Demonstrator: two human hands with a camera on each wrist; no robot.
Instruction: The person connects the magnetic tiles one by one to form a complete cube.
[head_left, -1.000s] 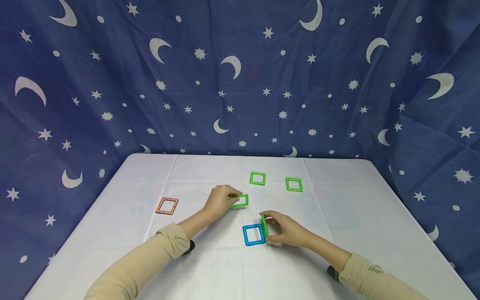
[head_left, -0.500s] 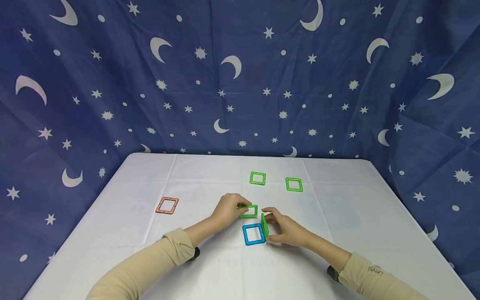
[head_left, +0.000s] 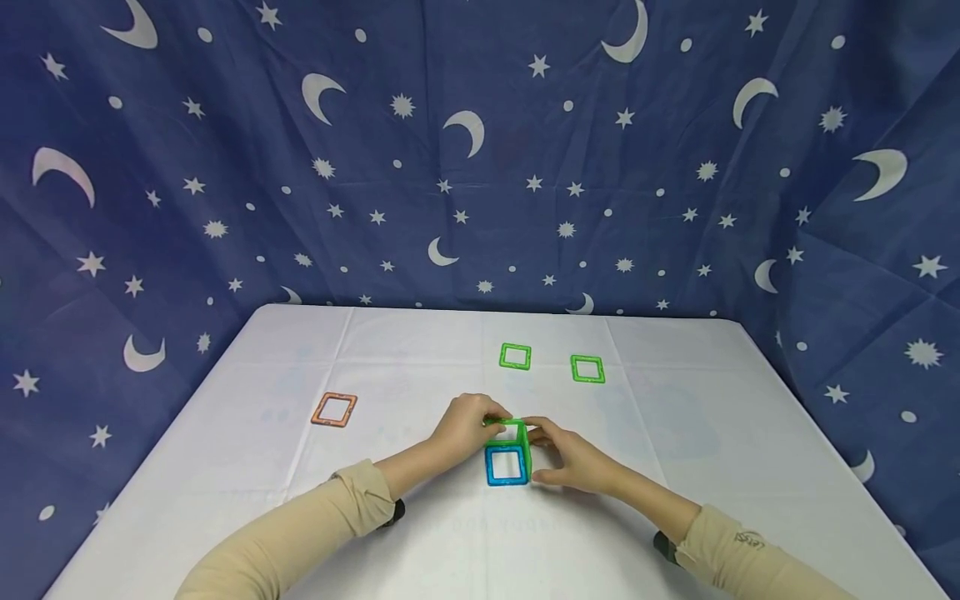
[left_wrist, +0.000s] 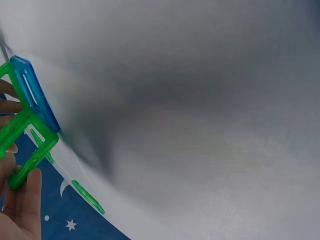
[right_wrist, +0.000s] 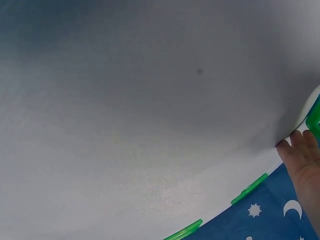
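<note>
Blue square (head_left: 507, 482) lies flat on the white worktop (head_left: 405, 358). One green side square (head_left: 527, 454) stands up at its right edge. One green back square (left_wrist: 34, 161) is at its far edge; I can't tell if it has stuck there. So two sides look nearly set. The left hand (head_left: 468, 425) pinches the green back square. The right hand (head_left: 566, 458) is half closed, with thumb and fingers bent round the green side square. An orange square (head_left: 329, 423), a middle green square (head_left: 515, 367) and a right green square (head_left: 588, 381) lie apart, not joined yet.
</note>
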